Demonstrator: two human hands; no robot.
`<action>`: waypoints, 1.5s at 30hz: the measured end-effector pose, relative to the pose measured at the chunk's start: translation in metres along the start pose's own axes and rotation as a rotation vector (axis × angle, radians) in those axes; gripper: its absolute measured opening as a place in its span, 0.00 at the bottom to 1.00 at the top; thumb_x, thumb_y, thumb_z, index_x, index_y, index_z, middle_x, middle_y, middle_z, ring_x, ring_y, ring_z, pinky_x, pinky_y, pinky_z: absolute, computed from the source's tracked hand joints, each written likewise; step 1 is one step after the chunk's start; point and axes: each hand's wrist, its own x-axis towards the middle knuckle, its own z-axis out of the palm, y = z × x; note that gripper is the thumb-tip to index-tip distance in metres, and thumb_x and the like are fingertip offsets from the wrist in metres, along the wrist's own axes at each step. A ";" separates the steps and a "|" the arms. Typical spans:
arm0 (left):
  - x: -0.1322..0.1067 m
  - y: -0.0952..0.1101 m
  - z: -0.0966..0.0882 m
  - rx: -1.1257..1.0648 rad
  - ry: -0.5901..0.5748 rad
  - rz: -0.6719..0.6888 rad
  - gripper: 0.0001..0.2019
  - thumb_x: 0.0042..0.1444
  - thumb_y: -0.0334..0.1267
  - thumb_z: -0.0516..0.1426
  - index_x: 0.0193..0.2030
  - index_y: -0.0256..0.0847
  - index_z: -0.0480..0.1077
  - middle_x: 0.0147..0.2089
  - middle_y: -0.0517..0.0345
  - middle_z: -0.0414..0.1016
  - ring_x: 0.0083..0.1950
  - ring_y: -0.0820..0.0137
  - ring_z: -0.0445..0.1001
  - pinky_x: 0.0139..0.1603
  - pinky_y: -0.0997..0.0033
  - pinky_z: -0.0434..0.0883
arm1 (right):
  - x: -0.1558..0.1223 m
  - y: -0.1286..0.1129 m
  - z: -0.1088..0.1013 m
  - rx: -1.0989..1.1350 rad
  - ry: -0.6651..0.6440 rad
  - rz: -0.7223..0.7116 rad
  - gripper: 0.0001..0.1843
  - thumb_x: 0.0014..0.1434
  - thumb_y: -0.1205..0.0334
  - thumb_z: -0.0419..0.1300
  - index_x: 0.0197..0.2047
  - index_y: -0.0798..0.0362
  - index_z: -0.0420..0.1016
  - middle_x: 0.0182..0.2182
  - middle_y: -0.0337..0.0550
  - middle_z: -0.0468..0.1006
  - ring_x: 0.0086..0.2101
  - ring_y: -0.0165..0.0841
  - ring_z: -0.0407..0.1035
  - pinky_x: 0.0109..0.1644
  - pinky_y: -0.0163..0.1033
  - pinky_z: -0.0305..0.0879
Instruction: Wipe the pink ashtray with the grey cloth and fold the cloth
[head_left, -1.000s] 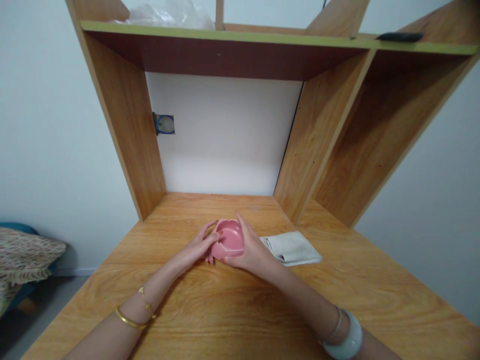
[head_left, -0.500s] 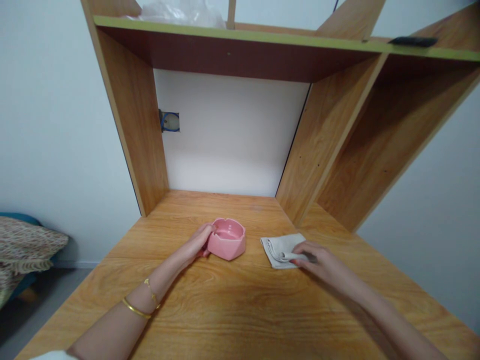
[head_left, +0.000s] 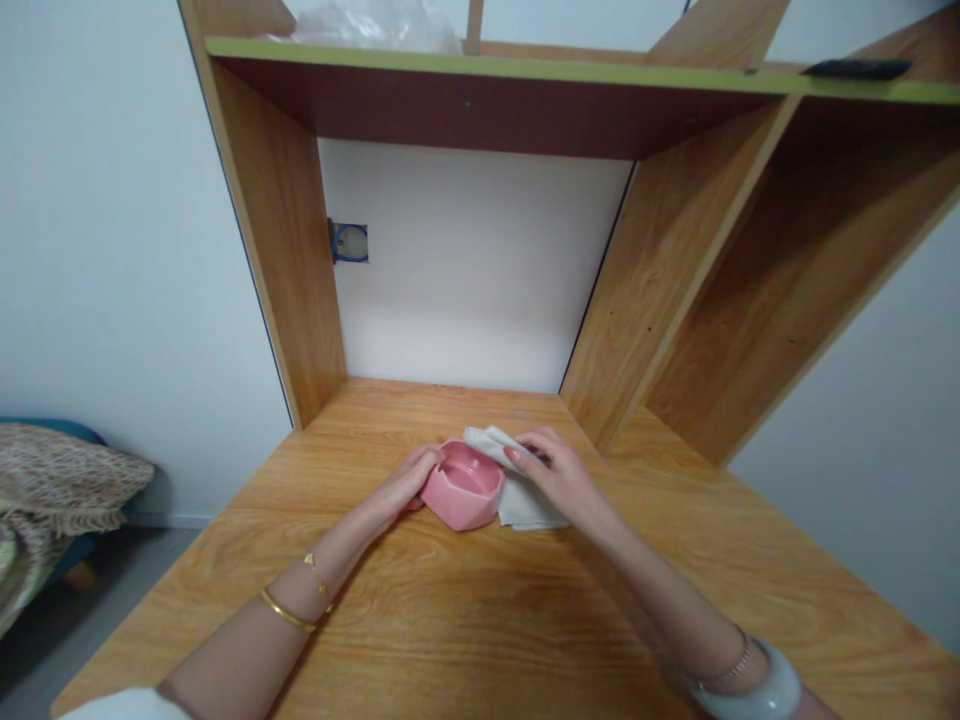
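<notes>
A pink faceted ashtray (head_left: 463,508) with notches in its rim is on the wooden desk, tilted slightly. My left hand (head_left: 411,480) grips its left side, thumb over the rim and the other fingers partly hidden behind the wall. In my right hand (head_left: 553,470) is a pale grey cloth (head_left: 529,503), pinched between thumb and fingers. One folded end of the cloth reaches the ashtray's right rim, while the rest hangs down beside the ashtray to the desk.
The wooden desk (head_left: 420,620) runs back to a shelf unit with upright panels (head_left: 622,320) on both sides. Overhead, a shelf (head_left: 480,65) carries clear plastic (head_left: 375,25) and a dark object (head_left: 859,69). An uncovered wall socket box (head_left: 350,243) is at the back left.
My right hand has lifted the cloth and carried it left to the ashtray's rim. The ashtray has turned and tilted a little in my left hand.
</notes>
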 end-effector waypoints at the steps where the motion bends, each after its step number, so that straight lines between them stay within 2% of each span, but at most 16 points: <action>1: 0.001 0.000 0.000 0.000 0.015 0.006 0.21 0.49 0.51 0.52 0.45 0.37 0.68 0.22 0.65 0.67 0.17 0.80 0.59 0.15 0.82 0.48 | 0.003 -0.006 0.009 -0.044 -0.039 -0.025 0.13 0.54 0.55 0.54 0.35 0.51 0.76 0.34 0.44 0.71 0.38 0.36 0.64 0.42 0.40 0.58; 5: 0.006 -0.004 0.000 0.005 0.050 0.117 0.21 0.49 0.48 0.52 0.44 0.36 0.70 0.33 0.57 0.74 0.31 0.72 0.70 0.26 0.78 0.63 | 0.008 -0.017 0.036 -0.237 -0.147 0.001 0.12 0.56 0.53 0.54 0.32 0.48 0.76 0.34 0.43 0.70 0.40 0.37 0.62 0.46 0.43 0.55; 8: 0.008 -0.003 0.000 0.037 0.044 0.253 0.19 0.50 0.45 0.52 0.45 0.35 0.70 0.42 0.53 0.75 0.42 0.67 0.71 0.40 0.73 0.66 | 0.010 -0.012 0.043 -0.322 -0.070 0.074 0.14 0.53 0.56 0.56 0.42 0.52 0.72 0.39 0.46 0.70 0.43 0.39 0.62 0.47 0.43 0.56; 10: 0.006 0.002 0.000 0.088 0.011 0.337 0.18 0.52 0.43 0.51 0.46 0.36 0.70 0.46 0.52 0.74 0.47 0.66 0.70 0.46 0.71 0.65 | 0.012 -0.005 0.044 -0.363 -0.023 0.126 0.30 0.48 0.59 0.60 0.54 0.55 0.61 0.46 0.51 0.68 0.48 0.42 0.60 0.49 0.44 0.56; 13: 0.000 0.012 0.001 0.246 -0.055 0.451 0.17 0.54 0.40 0.50 0.48 0.38 0.70 0.48 0.54 0.73 0.49 0.66 0.69 0.50 0.71 0.64 | 0.014 0.004 0.042 -0.345 -0.133 0.208 0.47 0.43 0.60 0.62 0.63 0.59 0.45 0.50 0.55 0.67 0.50 0.44 0.61 0.48 0.43 0.57; 15: -0.005 0.020 0.003 0.403 -0.055 0.479 0.17 0.53 0.39 0.50 0.48 0.39 0.69 0.48 0.55 0.73 0.48 0.66 0.69 0.50 0.72 0.64 | 0.015 0.005 0.039 -0.290 -0.255 0.278 0.49 0.43 0.62 0.61 0.64 0.60 0.41 0.47 0.55 0.71 0.46 0.42 0.65 0.44 0.39 0.60; 17: -0.007 0.027 0.006 0.547 -0.063 0.468 0.17 0.52 0.38 0.50 0.48 0.40 0.70 0.47 0.56 0.74 0.47 0.66 0.70 0.48 0.72 0.64 | 0.016 0.003 0.037 -0.272 -0.317 0.333 0.47 0.44 0.63 0.60 0.64 0.61 0.42 0.44 0.54 0.74 0.42 0.40 0.69 0.40 0.37 0.61; 20: -0.006 0.037 0.011 0.678 -0.122 0.448 0.18 0.52 0.38 0.49 0.48 0.41 0.70 0.46 0.58 0.75 0.45 0.67 0.70 0.44 0.74 0.65 | 0.017 -0.006 0.032 -0.341 -0.262 0.309 0.44 0.47 0.61 0.59 0.64 0.62 0.43 0.41 0.55 0.76 0.41 0.41 0.70 0.38 0.37 0.61; 25: -0.001 0.052 0.012 0.812 -0.239 0.439 0.15 0.52 0.40 0.48 0.38 0.39 0.74 0.36 0.58 0.77 0.35 0.67 0.72 0.35 0.74 0.66 | 0.016 -0.017 0.026 -0.418 -0.171 0.052 0.42 0.52 0.62 0.55 0.65 0.52 0.37 0.42 0.51 0.76 0.41 0.40 0.70 0.38 0.38 0.60; 28: -0.001 0.058 0.008 0.849 -0.302 0.434 0.15 0.52 0.43 0.50 0.40 0.41 0.74 0.36 0.58 0.77 0.35 0.66 0.73 0.35 0.74 0.66 | 0.014 -0.012 0.027 -0.413 -0.173 0.082 0.41 0.51 0.58 0.56 0.65 0.53 0.41 0.41 0.52 0.76 0.40 0.42 0.70 0.38 0.39 0.61; 30: -0.003 0.059 0.004 0.842 -0.246 0.428 0.19 0.52 0.47 0.52 0.46 0.42 0.71 0.41 0.55 0.76 0.40 0.63 0.73 0.40 0.71 0.66 | 0.013 -0.006 0.030 -0.367 -0.210 0.113 0.39 0.52 0.59 0.56 0.64 0.55 0.45 0.39 0.52 0.77 0.39 0.42 0.71 0.38 0.39 0.61; 33: -0.012 0.054 -0.001 0.818 -0.027 0.391 0.32 0.49 0.55 0.53 0.58 0.41 0.60 0.51 0.48 0.70 0.50 0.57 0.68 0.49 0.65 0.63 | 0.012 0.002 0.033 -0.267 -0.189 0.113 0.35 0.53 0.64 0.53 0.63 0.57 0.49 0.40 0.53 0.77 0.40 0.41 0.71 0.39 0.39 0.62; 35: -0.018 0.048 -0.002 0.818 0.057 0.379 0.37 0.47 0.57 0.54 0.62 0.41 0.54 0.56 0.45 0.66 0.54 0.54 0.65 0.52 0.60 0.60 | 0.013 0.006 0.036 -0.204 -0.106 0.166 0.33 0.52 0.66 0.52 0.61 0.60 0.51 0.42 0.55 0.76 0.41 0.41 0.70 0.41 0.40 0.62; 38: -0.024 0.037 0.003 0.740 0.086 0.423 0.41 0.46 0.55 0.56 0.64 0.40 0.47 0.60 0.45 0.59 0.57 0.55 0.62 0.54 0.60 0.59 | 0.016 0.010 0.041 -0.048 0.045 0.233 0.29 0.53 0.66 0.51 0.59 0.61 0.54 0.47 0.56 0.72 0.45 0.40 0.68 0.45 0.40 0.62; 42: -0.028 0.034 0.016 0.608 0.150 0.468 0.37 0.51 0.47 0.54 0.64 0.41 0.43 0.56 0.48 0.65 0.51 0.61 0.68 0.49 0.65 0.64 | 0.019 0.011 0.046 0.141 0.098 0.268 0.30 0.51 0.66 0.54 0.58 0.58 0.55 0.47 0.51 0.72 0.44 0.36 0.68 0.47 0.40 0.62; 45: -0.033 0.044 0.022 0.751 0.193 0.397 0.34 0.48 0.44 0.55 0.62 0.43 0.49 0.47 0.50 0.72 0.43 0.59 0.72 0.43 0.64 0.66 | 0.019 0.006 0.041 0.067 0.061 0.312 0.40 0.46 0.64 0.59 0.60 0.62 0.49 0.44 0.55 0.74 0.41 0.38 0.70 0.42 0.39 0.63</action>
